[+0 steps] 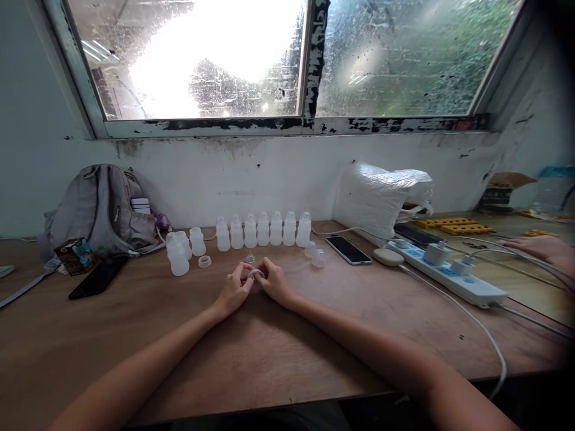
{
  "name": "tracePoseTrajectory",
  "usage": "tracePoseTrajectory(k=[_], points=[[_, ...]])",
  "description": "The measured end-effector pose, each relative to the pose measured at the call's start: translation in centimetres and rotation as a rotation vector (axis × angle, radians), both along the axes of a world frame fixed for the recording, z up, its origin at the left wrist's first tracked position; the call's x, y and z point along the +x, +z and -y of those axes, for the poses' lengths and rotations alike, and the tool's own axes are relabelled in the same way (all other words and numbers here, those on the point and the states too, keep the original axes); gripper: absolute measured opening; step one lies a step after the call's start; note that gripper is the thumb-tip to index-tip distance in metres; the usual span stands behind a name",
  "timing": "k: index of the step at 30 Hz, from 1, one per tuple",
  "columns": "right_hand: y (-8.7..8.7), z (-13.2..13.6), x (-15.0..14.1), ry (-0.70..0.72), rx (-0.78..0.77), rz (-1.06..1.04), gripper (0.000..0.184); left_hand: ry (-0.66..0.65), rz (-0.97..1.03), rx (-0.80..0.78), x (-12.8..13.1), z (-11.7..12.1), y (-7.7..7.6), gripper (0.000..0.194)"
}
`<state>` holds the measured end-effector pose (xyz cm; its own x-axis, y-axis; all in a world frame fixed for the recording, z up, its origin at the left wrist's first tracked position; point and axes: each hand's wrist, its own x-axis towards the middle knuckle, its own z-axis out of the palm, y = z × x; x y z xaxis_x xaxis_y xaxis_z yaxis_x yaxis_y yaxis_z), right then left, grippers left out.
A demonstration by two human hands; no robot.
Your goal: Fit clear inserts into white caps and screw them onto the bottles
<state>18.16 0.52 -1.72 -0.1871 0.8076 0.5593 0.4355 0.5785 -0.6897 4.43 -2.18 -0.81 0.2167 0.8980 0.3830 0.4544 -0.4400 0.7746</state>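
Observation:
Both my hands meet over the middle of the table. A pale bottle collar ring [256, 272] sits between them, partly hidden by the fingers. My left hand [234, 288] pinches its left side, and my right hand [275, 281] grips its right side. Just beyond the fingers stands a clear bottle nipple [250, 257]. Another collar ring [205, 261] lies further left, beside several uncapped translucent baby bottles [177, 257]. Behind my hands, a row of capped baby bottles [263, 230] stands upright. Clear domed caps [318, 258] lie to the right.
A phone [348, 249], a white power strip [449, 272] with cables and a white plastic bag [377, 197] are to the right. Another person's hand [539, 246] rests at far right. On the left are a grey backpack [101, 203], a small carton [76, 256] and a dark phone [97, 278].

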Motion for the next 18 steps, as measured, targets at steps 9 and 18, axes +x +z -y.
tracePoseTrajectory(k=[9,18], points=[[-0.50,0.12,0.03,0.009,0.058,0.077,0.004,0.024,0.031,-0.002,-0.13,-0.59,-0.54,0.017],[-0.20,0.48,-0.02,0.047,0.065,0.106,0.007,0.038,0.002,0.008,-0.11,-0.44,-0.32,0.013]])
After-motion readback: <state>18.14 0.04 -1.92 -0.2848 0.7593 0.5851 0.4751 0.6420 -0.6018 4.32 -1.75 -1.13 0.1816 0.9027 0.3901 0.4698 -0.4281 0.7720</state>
